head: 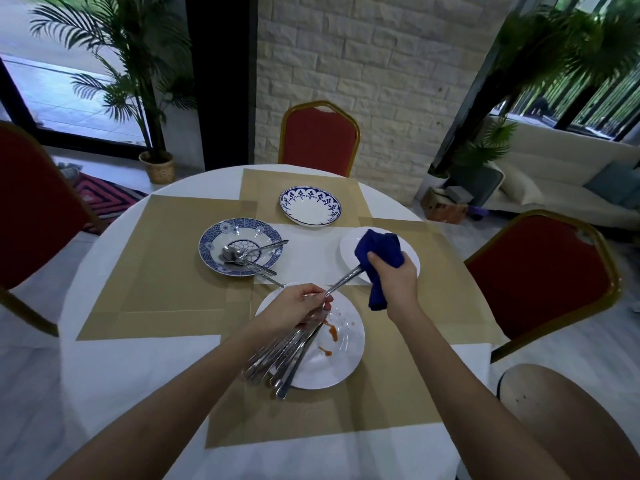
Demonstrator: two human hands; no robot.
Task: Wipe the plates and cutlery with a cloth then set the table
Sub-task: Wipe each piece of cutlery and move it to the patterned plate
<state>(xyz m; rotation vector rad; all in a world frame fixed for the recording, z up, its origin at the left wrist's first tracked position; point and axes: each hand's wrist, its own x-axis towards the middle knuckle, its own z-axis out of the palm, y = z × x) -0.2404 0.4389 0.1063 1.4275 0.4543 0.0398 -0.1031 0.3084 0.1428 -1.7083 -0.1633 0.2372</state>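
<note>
Cutlery bundle (273, 358) over stained plate (343, 358), cloth (379, 251) over white plate (349, 249) (patterned plates (210, 239) beyond).

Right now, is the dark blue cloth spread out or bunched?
Bunched. The right hand grips the dark blue cloth wadded around the end of a silver utensil, one tail hanging below the fist.

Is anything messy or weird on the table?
Yes. The near white plate has orange-red smears, so it is not wiped yet. Also, loose cutlery lies jumbled in the blue patterned plate, with pieces poking over its rim.
</note>
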